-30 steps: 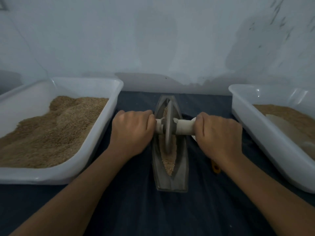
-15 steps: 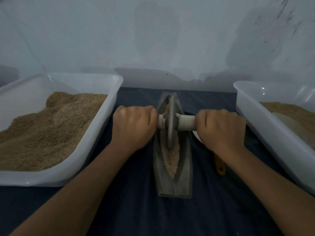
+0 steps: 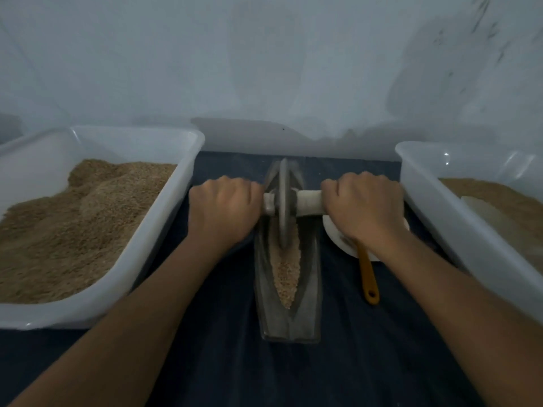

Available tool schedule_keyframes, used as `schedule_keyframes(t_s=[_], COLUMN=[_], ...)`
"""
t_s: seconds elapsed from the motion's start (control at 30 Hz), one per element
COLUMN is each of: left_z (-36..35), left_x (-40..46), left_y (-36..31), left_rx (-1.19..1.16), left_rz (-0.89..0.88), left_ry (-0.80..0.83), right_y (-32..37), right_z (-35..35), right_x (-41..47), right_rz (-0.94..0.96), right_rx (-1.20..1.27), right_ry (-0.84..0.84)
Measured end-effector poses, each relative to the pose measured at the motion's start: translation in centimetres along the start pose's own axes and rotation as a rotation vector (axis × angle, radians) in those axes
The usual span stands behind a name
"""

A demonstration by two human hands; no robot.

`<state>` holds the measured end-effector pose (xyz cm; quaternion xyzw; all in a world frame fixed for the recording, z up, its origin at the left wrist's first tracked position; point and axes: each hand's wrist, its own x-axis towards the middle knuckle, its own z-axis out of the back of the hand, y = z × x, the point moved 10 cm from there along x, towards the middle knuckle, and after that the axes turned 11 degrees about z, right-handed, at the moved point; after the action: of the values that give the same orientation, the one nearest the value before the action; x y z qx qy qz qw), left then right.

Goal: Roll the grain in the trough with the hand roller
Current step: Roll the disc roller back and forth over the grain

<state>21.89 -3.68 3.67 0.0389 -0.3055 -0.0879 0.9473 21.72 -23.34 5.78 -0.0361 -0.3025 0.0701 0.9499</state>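
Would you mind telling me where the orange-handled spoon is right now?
In the head view, the orange-handled spoon lies right of the trough, its head on a white dish beneath the right hand.

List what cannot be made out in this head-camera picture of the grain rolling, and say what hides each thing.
- Roller handle ends: wrapped inside the left hand and right hand.
- Small white dish: mostly under the right hand; contents unclear.
- Orange utensil: its head is hidden by the right wrist.
- Right tub: cut off by the picture's edge.
- Trough far tip: blurred behind the roller disc.
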Motion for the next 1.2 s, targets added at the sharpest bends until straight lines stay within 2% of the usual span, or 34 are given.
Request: schedule_keyframes(t_s=[0.1, 0.27, 0.4, 0.5, 0.6, 0.67, 0.8, 0.87, 0.97, 1.13, 1.2], left_z=[1.3, 4.5, 5.0, 4.6, 2.0, 0.8, -1.3, -2.1, -1.8, 2.0, 3.0], left_x=[-2.4, -5.1, -4.7, -2.9, -1.4, -0.2, 2.4, 3.4, 2.6, -1.5, -3.2], left_y=[0.1, 1.3, 1.0, 0.3, -0.6, -0.4, 0.1, 0.6, 0.3, -0.5, -0.4], left_rx=[-0.003, -0.309, -0.327, -0.262, -0.025, 0.075, 0.067, 0.059, 0.059, 0.088, 0.022], left_rz=[-0.022, 0.084, 0.052, 0.025, -0.068, -0.069, 0.003, 0.039, 0.040, -0.017, -0.036], left_ry=[-0.042, -0.136, -0.165, -0.191, -0.133, -0.085, 0.013, 0.036, 0.034, -0.106, -0.124], right_y=[1.5, 2.4, 2.5, 1.2, 0.7, 0.3, -0.7, -1.1, -0.7, 0.6, 1.4], right_z=[2.4, 5.1, 5.4, 4.0, 2.4, 1.2, -1.9, -2.7, -2.1, 0.9, 2.0], right_x=[-3.3, -6.8, -7.2, -6.8, -4.6, -2.0, 2.5, 3.4, 3.2, -1.4, -3.5], right_rz=[0.058, 0.112, 0.095, 0.024, -0.007, -0.001, 0.046, 0.029, 0.022, 0.014, 0.063], right_rx=[-0.007, -0.008, -0.017, 0.031, 0.017, 0.005, 0.035, 0.082, 0.089, 0.005, -0.019], right_ry=[-0.100, -0.245, -0.296, -0.262, -0.204, -0.133, 0.070, 0.110, 0.108, -0.021, -0.032])
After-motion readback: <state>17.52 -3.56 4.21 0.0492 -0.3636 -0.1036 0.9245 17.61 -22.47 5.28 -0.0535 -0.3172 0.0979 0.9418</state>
